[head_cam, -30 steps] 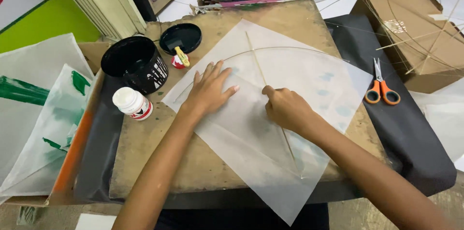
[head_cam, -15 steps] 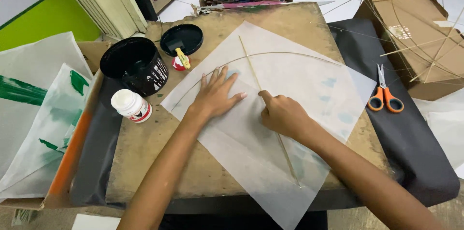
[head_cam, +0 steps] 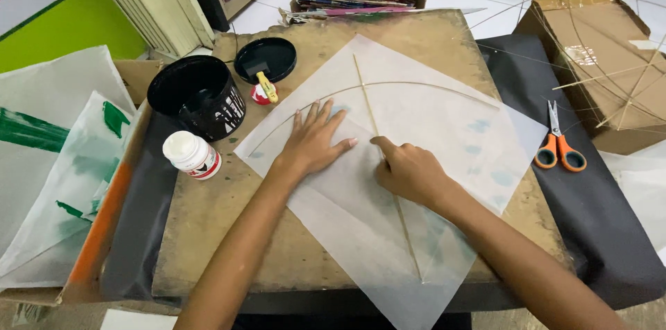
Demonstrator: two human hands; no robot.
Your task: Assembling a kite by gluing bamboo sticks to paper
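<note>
Work so far: a white sheet of thin paper (head_cam: 423, 136) lies flat as a diamond on the worn table (head_cam: 208, 233), and two thin sticks already rest on it, one straight stick (head_cam: 365, 98) and one bowed stick (head_cam: 416, 85) crossing it.
What seems left: the sheet's edges look loose and unfolded, and I cannot tell whether the sticks are glued down.
Left hand (head_cam: 313, 141): spread flat, fingers apart, palm pressing the paper just under the bowed stick.
Right hand (head_cam: 409, 172): curled, thumb and fingers pressed together on the straight stick at about its middle.
Straight stick, axis: its long line runs from the far corner of the sheet, beyond both hands, under the right hand and on to the near corner.
Bowed stick, axis: arches sideways, beyond the fingertips of both hands.
Nearby: a black tub (head_cam: 195, 98), its lid (head_cam: 265, 59) and a white glue bottle (head_cam: 191, 154) outside the left hand; orange scissors (head_cam: 559, 143) well outside the right hand.
</note>
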